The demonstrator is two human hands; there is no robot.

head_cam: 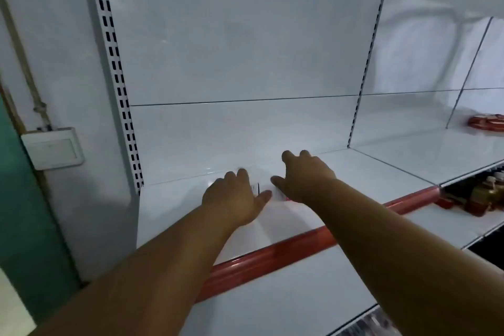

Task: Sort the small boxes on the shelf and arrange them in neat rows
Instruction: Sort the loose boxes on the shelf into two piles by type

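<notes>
Both my hands reach onto the white shelf (354, 172) near its back panel. Between them lies a small white box (268, 185), mostly hidden, with a black barcode on its left end and a red stripe at its lower right edge. My left hand (234, 199) covers the box's left end, fingers curled over the far side and thumb against the near side. My right hand (302, 180) grips the right end, with its thumb laid along the top. Whether this is one box or two side by side cannot be told.
A red price rail (272, 256) runs along the shelf's front edge. Slotted uprights (117, 68) frame the bay. Red packets (488, 123) lie on the far right shelf, and bottles (480, 196) stand on a lower shelf at right. A white switch box (53, 147) hangs on the left wall.
</notes>
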